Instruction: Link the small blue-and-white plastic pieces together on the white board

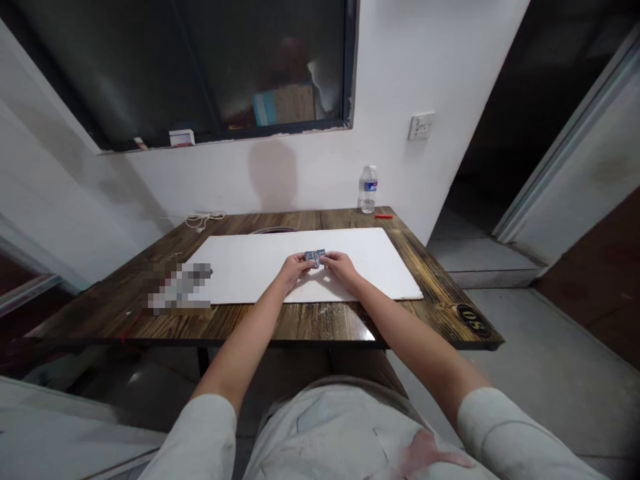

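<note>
A small blue-and-silver piece [315, 257], too small to identify, sits between the person's hands, pinched at its two ends. The left hand [296, 269] and right hand [341, 268] are together, their fingertips meeting it from either side just above a white board [250, 270]. Holding it from both ends leaves its top face open to the head camera, and the hands seem to be working over the board's plain, pale surface, where so small a piece would be easy to see.

The board lies flat on a dark wood desk [240, 327], with the forearms reaching across the near edge. At about 1 o'clock, a plastic water bottle [369, 190] stands upright by the wall, just beside a small red stick [384, 216]. A coiled white cable [204, 219] lies at about 11 o'clock, set back from the board. At about 9 o'clock, something is blurred beyond recognition [180, 288], touching the board's edge. A round dark tag [473, 321] is fixed at the desk's corner, at about 4 o'clock.
</note>
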A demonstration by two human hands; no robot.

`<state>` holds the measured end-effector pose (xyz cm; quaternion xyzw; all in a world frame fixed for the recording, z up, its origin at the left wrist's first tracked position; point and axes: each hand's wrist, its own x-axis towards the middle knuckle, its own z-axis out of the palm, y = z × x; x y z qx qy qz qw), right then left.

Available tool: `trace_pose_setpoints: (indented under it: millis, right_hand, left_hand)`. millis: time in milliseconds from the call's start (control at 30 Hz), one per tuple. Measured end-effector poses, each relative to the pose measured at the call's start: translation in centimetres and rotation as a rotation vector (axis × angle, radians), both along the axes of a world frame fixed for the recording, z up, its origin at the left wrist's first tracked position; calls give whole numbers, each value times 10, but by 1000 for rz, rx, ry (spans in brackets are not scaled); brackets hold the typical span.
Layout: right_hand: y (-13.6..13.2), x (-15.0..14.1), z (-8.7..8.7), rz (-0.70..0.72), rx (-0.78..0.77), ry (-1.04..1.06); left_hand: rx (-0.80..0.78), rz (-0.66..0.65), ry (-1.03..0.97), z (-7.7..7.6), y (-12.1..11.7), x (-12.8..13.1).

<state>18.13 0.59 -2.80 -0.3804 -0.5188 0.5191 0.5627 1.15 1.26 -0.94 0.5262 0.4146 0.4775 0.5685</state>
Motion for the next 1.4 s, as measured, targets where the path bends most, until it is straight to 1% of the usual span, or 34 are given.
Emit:
trace_pose_setpoints:
  millis: [133,400,600,800,1000,1100,1167,1233,1300,1400]
  right_hand:
    - [-1,1,1,-20,-21,45]
    - [-3,2,3,-20,-57,59]
    - [0,1,-1,-49,-17,7]
    - [4,0,-5,-41,26,-47]
    - [6,3,-4,-140,50,32]
    - [6,9,-3,-246,68,38]
    - [5,10,-2,-294,85,5]
    - [5,10,-2,-272,121,-84]
    - [5,8,-1,-212,152,-176]
    - [4,4,0,-144,158,-224]
  left_hand:
    - [10,25,-20,-2,2,1]
    - [-16,54,-27,-3,3,2]
    - [-38,57,-40,-1,2,1]
    - [-2,72,1,-2,2,1]
    - [-1,111,-29,-2,2,3]
    - [1,137,-72,-1,2,3]
    - [-2,149,-84,-1,3,3]
    - [-8,151,-80,-1,2,4]
    - [-11,145,-70,0,2,4]
    - [-13,124,-52,1,-1,4]
